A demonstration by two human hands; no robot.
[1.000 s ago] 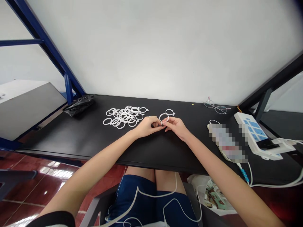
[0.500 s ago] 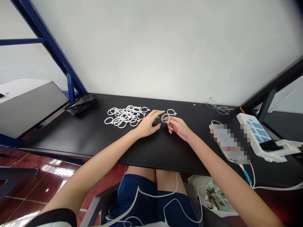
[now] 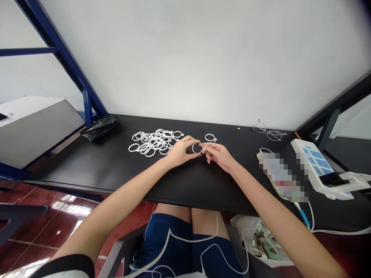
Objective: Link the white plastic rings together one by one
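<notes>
A white plastic ring [image 3: 197, 148] is held above the black table [image 3: 121, 170] between both hands. My left hand [image 3: 180, 151] curls round its left side with thumb and fingers pinched on it. My right hand [image 3: 218, 154] pinches the ring's right edge at its small tab. A pile of several white rings [image 3: 153, 141] lies just left of my left hand. One separate white ring [image 3: 210, 137] rests on the table behind my right hand.
A crumpled black bag [image 3: 99, 128] sits at the table's far left. Glasses [image 3: 268, 132] lie at the back right. A blurred-out object [image 3: 279, 175] and a white power strip with blue sockets [image 3: 321, 168] are at the right, with white cables trailing down.
My left hand, which had opened and let go half a second ago, has closed on the ring again. The ring shifted slightly left, toward the pile.
</notes>
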